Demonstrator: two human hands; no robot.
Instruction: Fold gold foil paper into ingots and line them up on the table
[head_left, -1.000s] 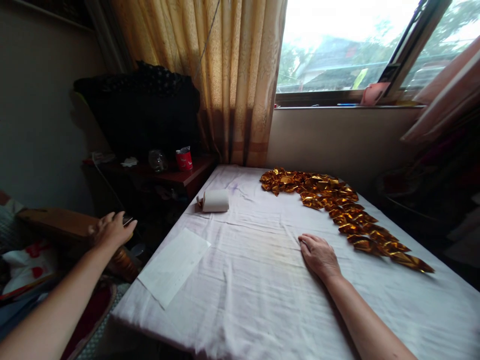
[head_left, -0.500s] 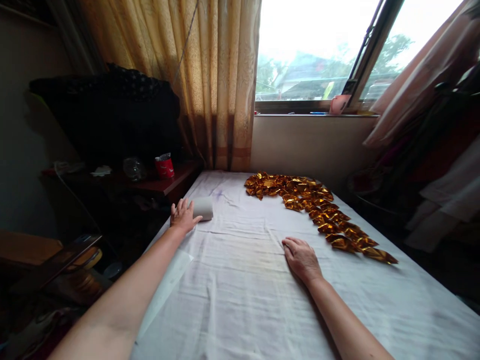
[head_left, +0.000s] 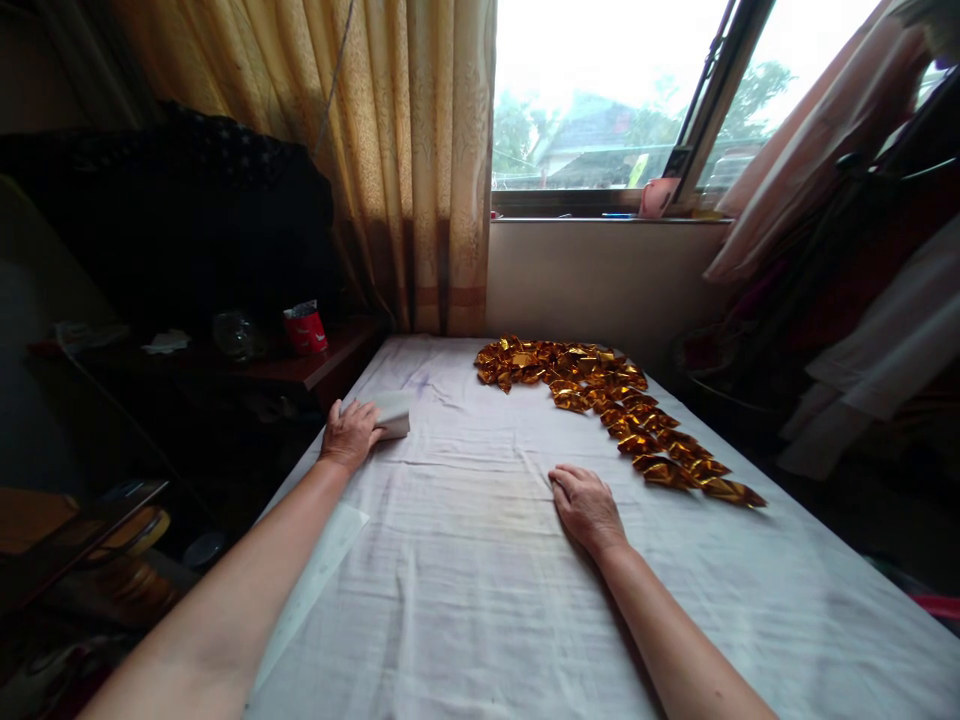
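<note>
At the left side of the cloth-covered table (head_left: 465,560), my left hand (head_left: 350,434) grips the left end of a grey-white stack or roll of sheets (head_left: 394,416), its fingers curled over it. My right hand (head_left: 589,508) rests on the cloth right of the middle, palm down, with its fingers bent close together; whether anything small is under them is hidden. Shiny gold folded foil pieces (head_left: 600,378) lie in a curved band beyond and to the right of that hand. Beneath my left forearm, a pale sheet (head_left: 319,570) lies flat, partly covered by the arm.
A dark side table (head_left: 300,372) at the left bears a red cup (head_left: 305,328) and a clear container (head_left: 236,335). Behind are a gold curtain (head_left: 420,150) and a windowsill with a pink cup (head_left: 658,197). Clothes (head_left: 810,150) hang at the right.
My left hand has gone from lying spread against the grey-white sheets to closing round their end, and their near edge looks lifted. The view has shifted slightly; my right hand stays on the cloth.
</note>
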